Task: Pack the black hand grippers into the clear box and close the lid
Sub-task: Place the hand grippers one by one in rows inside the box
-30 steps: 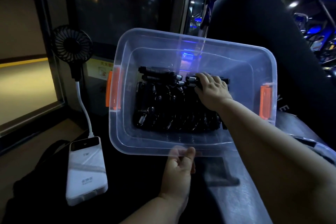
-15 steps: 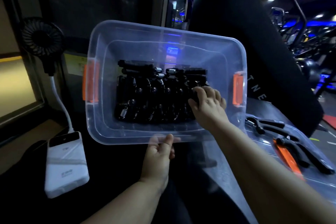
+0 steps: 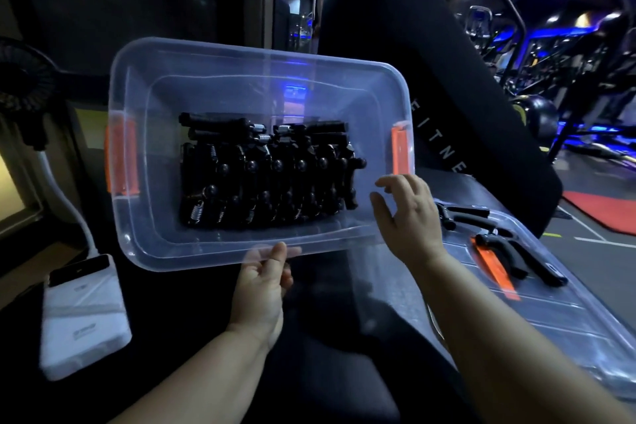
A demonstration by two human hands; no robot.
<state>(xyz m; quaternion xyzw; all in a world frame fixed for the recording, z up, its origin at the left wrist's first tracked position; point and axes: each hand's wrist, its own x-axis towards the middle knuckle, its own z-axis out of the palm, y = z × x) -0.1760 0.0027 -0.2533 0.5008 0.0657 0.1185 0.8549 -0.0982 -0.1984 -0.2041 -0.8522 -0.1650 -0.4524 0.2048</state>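
Head view: nearest, the left hand pinches the near rim of the clear box, thumb over the edge, holding it tipped up, and the right hand hangs empty over its near right corner, fingers loosely spread. Loose hand grippers lie on the lid to the right; the packed hand grippers fill rows inside the box. The right hand should, I judge, fetch the loose ones and slot them into the gap at the row's right end while the left holds steady.

A gym: exercise machines under blue light, black pad with FITNE lettering.
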